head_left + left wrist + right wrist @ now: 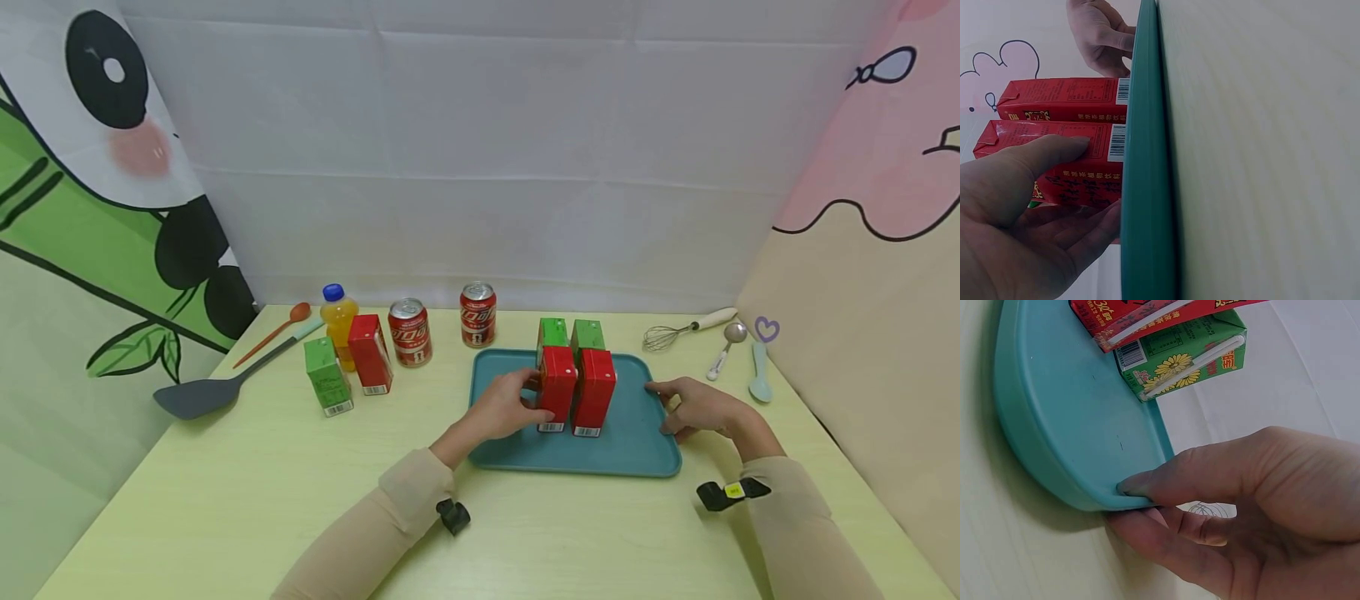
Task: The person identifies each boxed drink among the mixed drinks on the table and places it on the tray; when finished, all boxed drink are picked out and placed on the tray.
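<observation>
A teal tray (637, 433) bears two red drink cartons standing side by side, with two green drink cartons (588, 335) behind them. My left hand (508, 407) grips the left red carton (557, 385), thumb on its near face and fingers along its left side. The right red carton (597, 387) stands close beside it. At the tray's right edge, my right hand (701, 407) pinches the rim; in the right wrist view the thumb (1141, 484) lies over the rim and fingers are below it.
Left of the tray stand a green carton (327, 375), a red carton (371, 354), an orange drink bottle (339, 321) and two cola cans, one (410, 333) nearer. A spatula (206, 397) and red spoon (270, 335) lie far left. A whisk (686, 330) and two spoons lie right.
</observation>
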Demonstrator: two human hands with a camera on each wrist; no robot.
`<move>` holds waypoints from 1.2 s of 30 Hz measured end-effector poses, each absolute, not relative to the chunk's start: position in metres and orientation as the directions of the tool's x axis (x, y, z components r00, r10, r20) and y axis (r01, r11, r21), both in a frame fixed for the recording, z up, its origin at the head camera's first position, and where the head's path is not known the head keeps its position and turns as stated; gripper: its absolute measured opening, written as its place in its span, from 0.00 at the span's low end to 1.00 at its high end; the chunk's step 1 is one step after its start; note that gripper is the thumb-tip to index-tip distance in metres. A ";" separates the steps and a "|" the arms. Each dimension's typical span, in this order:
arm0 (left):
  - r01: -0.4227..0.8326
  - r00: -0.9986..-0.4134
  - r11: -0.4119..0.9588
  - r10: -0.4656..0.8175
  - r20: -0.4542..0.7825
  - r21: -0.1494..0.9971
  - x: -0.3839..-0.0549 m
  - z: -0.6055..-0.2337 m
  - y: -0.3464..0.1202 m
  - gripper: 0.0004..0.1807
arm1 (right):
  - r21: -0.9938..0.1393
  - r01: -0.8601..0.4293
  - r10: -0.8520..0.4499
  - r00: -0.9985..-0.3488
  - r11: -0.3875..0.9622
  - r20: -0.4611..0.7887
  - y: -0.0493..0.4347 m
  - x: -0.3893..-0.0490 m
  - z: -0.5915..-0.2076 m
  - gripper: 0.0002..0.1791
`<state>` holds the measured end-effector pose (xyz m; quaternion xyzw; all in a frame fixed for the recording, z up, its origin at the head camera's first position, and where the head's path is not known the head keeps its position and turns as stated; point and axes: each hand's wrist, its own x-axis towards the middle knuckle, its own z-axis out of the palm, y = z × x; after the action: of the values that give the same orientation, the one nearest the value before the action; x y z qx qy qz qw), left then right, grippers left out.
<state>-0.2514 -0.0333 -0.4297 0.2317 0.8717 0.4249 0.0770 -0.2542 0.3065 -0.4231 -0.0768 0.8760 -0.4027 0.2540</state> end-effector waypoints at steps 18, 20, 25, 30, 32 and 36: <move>0.335 -0.879 0.545 0.475 0.046 0.769 -0.253 -0.429 -0.035 0.35 | -0.730 0.081 -0.321 -0.861 0.678 -0.394 0.307 -0.258 -0.424 0.45; 0.336 -0.878 0.547 0.477 0.044 0.767 -0.253 -0.429 -0.035 0.35 | -0.730 0.077 -0.327 -0.859 0.679 -0.394 0.308 -0.258 -0.424 0.45; 0.324 -0.873 0.569 0.488 0.006 0.756 -0.254 -0.425 -0.037 0.38 | -0.732 0.074 -0.330 -0.859 0.677 -0.392 0.308 -0.257 -0.424 0.45; 0.308 -0.864 0.589 0.502 -0.039 0.747 -0.259 -0.413 -0.046 0.39 | -0.735 0.073 -0.332 -0.859 0.675 -0.390 0.308 -0.256 -0.423 0.45; 0.315 -0.869 0.597 0.494 -0.029 0.738 -0.260 -0.406 -0.052 0.37 | -0.735 0.072 -0.333 -0.859 0.674 -0.390 0.308 -0.256 -0.424 0.45; 0.342 -0.896 0.615 0.441 0.048 0.710 -0.261 -0.389 -0.067 0.34 | -0.732 0.076 -0.329 -0.858 0.677 -0.394 0.308 -0.256 -0.424 0.45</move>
<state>-0.2614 -0.0666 -0.3890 0.2184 0.8963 0.3803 0.0656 -0.2563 0.3078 -0.4240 -0.0722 0.8792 -0.3951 0.2564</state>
